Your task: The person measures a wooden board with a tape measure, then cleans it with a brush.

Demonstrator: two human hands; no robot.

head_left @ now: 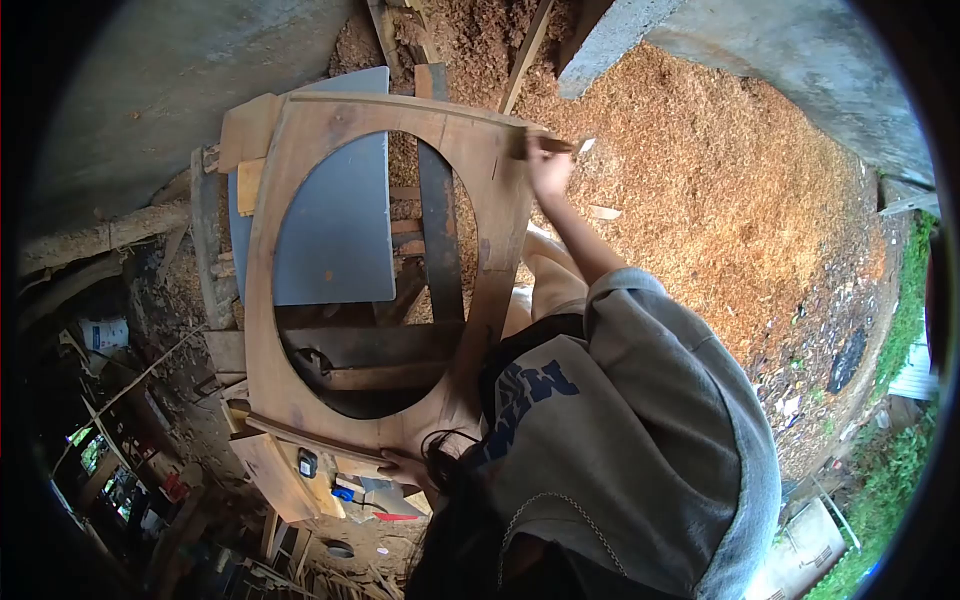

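A flat wooden frame [262,250] with a large oval opening lies across the supports in front of me. At its far right corner, my right hand [550,170] is closed around a dark brown, block-like piece [521,144], blurred, against the frame's surface. My left hand [405,468] grips the frame's near edge, beside a raised wooden strip [318,437]. Part of that hand is hidden by hair. Through the oval show a grey-blue board [335,230] and dark timbers.
Below the frame's near end are a wooden board [272,478], a small black tape measure [307,462] and a blue object [344,494]. Wood shavings [690,200] cover the ground on the right. Concrete walls [190,90] stand at the upper left and upper right.
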